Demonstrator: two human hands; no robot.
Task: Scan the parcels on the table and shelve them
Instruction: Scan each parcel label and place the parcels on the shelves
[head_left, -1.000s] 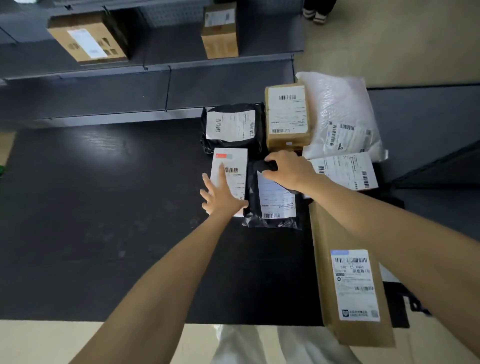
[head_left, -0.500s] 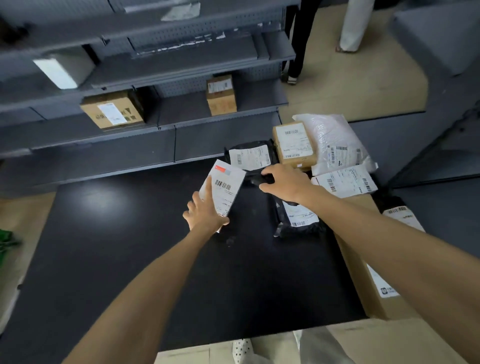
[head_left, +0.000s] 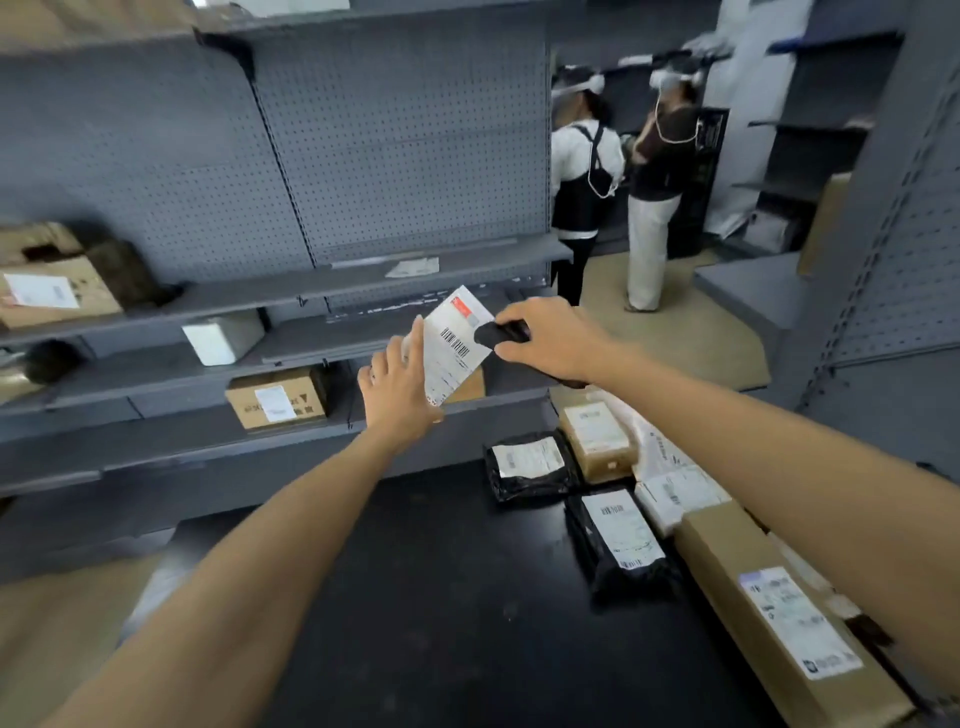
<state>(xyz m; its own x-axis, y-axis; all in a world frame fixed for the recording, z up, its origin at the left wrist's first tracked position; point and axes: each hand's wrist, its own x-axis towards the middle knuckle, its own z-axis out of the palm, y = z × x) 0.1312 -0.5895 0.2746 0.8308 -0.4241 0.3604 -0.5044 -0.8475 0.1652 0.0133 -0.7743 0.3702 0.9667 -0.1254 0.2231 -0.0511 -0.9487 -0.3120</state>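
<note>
While the flat, paper-faced white parcel (head_left: 457, 345) is being pinched at its lower end by the left hand (head_left: 397, 387), just left of the scanner (head_left: 500, 332), its long axis is being tilted up-right toward that blunt black scanner, which is being gripped by the right hand (head_left: 550, 340).

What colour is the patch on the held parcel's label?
Red patch, on the parcel in the left hand; head view.
</note>
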